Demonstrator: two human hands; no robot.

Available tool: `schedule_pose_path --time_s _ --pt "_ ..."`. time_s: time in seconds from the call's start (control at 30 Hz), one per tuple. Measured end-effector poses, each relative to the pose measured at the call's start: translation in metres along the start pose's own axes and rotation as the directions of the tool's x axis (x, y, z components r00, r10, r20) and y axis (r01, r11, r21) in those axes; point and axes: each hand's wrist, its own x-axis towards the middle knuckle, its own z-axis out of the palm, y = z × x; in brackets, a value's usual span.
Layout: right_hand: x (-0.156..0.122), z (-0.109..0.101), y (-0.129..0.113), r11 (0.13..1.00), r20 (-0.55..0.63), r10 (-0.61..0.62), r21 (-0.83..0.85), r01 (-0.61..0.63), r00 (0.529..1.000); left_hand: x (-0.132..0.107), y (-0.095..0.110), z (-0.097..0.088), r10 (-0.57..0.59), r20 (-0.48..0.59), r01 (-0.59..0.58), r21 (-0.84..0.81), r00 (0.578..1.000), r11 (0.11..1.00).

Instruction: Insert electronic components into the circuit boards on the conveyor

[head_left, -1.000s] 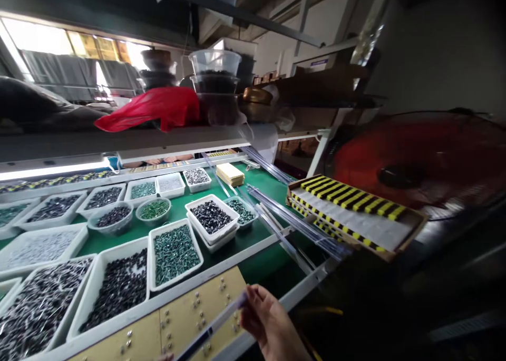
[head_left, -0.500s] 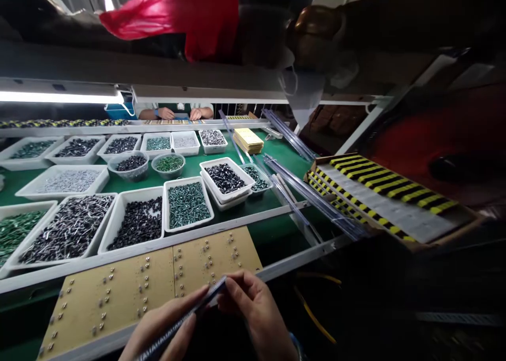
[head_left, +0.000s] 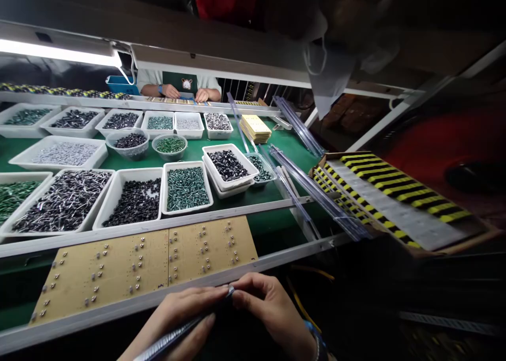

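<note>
My left hand (head_left: 179, 311) is closed around a slim, clear plastic tube (head_left: 168, 342) with a row of small marks or parts along it. The tube slants up from the bottom edge toward my right hand (head_left: 272, 308), whose thumb and forefinger pinch at its upper end. Whether a small loose part is also between those fingertips is hidden. Just beyond my hands, two tan circuit boards, a left one (head_left: 114, 276) and a right one (head_left: 211, 253), lie side by side between metal rails. Small metal components stand on both in scattered groups.
Behind the far rail (head_left: 221, 211) stand several white trays of small electronic parts, among them a teal-filled tray (head_left: 187, 189). Long clear tubes (head_left: 316, 189) lie to the right, beside a carton (head_left: 395, 203) with yellow-black strips. A co-worker's hands (head_left: 185, 93) are across the bench.
The camera view has shifted, so the bench sits higher in the picture. My right fingertips stay at the tube's upper end, and the left hand covers more of the tube there.
</note>
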Motion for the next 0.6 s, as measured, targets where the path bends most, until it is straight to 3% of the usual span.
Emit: schedule_pose_path --time_s 0.17,0.33,0.47,0.6 --pt "-0.001 -0.005 -0.004 0.994 0.011 0.037 0.102 -0.038 0.999 -0.005 -0.007 0.001 -0.094 -0.025 0.094 0.006 0.995 0.996" --pt "0.003 -0.010 -0.003 0.973 0.027 0.061 0.223 -0.065 0.998 0.000 0.010 -0.002 -0.122 0.038 0.124 -0.054 0.992 0.991" --pt "0.007 -0.014 -0.012 0.992 0.015 0.013 0.126 -0.015 1.000 0.002 0.014 0.001 -0.145 0.014 0.146 -0.077 0.989 0.986" --pt "0.012 -0.014 -0.025 0.999 0.009 -0.009 0.038 0.009 1.000 -0.004 -0.002 0.007 -0.153 -0.066 0.147 -0.082 0.986 0.986"
